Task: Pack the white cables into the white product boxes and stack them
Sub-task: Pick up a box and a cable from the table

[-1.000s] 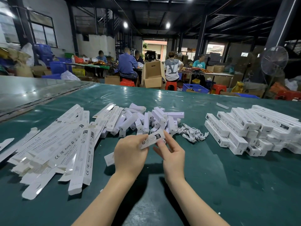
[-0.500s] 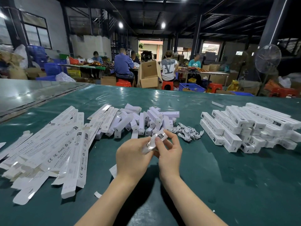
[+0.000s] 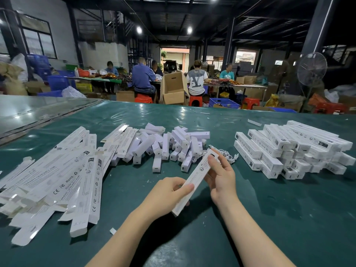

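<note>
Evidently both hands grasp one white product box (image 3: 196,178), the left hand (image 3: 165,195) pinching its near end and the right hand (image 3: 223,180) curled round its far half. They hold it tilted above the worktop (image 3: 269,218), probably to close a flap. The white cables (image 3: 228,155) lie just beyond, and the finished stack (image 3: 289,149) sits within reach on the right.

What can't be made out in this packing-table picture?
Head view only.
Inside the held box: its walls, the left hand and right hand hide any cable.
The white cables: partly behind the held box; count unclear.
The flat boxes: pile cut by the left edge.
Print on the stacked boxes: too small.
</note>
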